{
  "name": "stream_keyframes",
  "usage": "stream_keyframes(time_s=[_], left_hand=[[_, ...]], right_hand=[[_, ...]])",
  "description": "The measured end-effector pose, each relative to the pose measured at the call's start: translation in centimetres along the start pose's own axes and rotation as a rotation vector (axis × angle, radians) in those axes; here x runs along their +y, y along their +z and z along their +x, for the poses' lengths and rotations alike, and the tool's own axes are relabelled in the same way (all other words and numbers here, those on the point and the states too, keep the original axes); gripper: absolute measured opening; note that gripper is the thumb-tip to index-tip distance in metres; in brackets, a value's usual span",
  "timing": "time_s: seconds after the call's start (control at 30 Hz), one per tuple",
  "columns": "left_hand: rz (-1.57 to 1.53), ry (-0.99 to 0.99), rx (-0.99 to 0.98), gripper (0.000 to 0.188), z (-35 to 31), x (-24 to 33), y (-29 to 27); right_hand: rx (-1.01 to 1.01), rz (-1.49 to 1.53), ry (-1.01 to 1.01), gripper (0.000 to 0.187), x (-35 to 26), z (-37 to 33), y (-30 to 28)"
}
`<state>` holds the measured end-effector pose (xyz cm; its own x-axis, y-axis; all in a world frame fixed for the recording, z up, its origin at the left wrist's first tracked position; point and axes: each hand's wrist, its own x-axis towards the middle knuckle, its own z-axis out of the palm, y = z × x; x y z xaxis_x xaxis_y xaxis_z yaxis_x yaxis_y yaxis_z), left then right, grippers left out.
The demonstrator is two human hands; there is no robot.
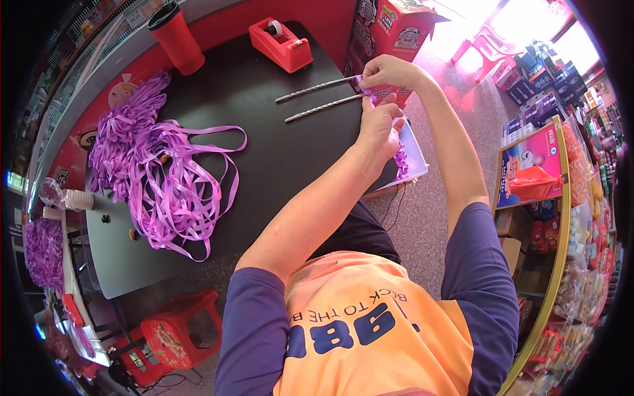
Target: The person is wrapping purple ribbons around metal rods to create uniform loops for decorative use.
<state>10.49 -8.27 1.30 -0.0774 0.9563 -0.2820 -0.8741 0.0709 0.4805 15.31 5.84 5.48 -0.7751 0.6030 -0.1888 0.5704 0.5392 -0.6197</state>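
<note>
Two parallel metal rods with spiral grooves, like drill bits, stick out over the right side of the black table; the upper rod and the lower rod point left. Purple ribbon lies around their right ends. My right hand, bent down from above, pinches the ribbon by the upper rod. Close below, my left hand has its thumb and fingers closed on the ribbon beside the lower rod. What fixes the rods is hidden behind the hands.
A loose heap of purple ribbon covers the table's left part. A red tape dispenser and red tumbler stand at the back. Below my hands, a pale tray holds purple ribbon pieces. A red stool is lower left.
</note>
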Motion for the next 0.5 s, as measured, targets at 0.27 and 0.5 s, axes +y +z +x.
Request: stream_keyframes(time_s=[0.27, 0.5], left_hand=[[-0.010, -0.015, -0.019, 0.075, 0.0, 0.1, 0.1], [-0.019, -0.017, -0.042, 0.072, 0.0, 0.1, -0.2]], right_hand=[[0.194, -0.335, 0.088, 0.039, -0.1, 0.5, 0.9], [0.443, 0.390, -0.099, 0.039, 2.4, -1.7, 1.4]])
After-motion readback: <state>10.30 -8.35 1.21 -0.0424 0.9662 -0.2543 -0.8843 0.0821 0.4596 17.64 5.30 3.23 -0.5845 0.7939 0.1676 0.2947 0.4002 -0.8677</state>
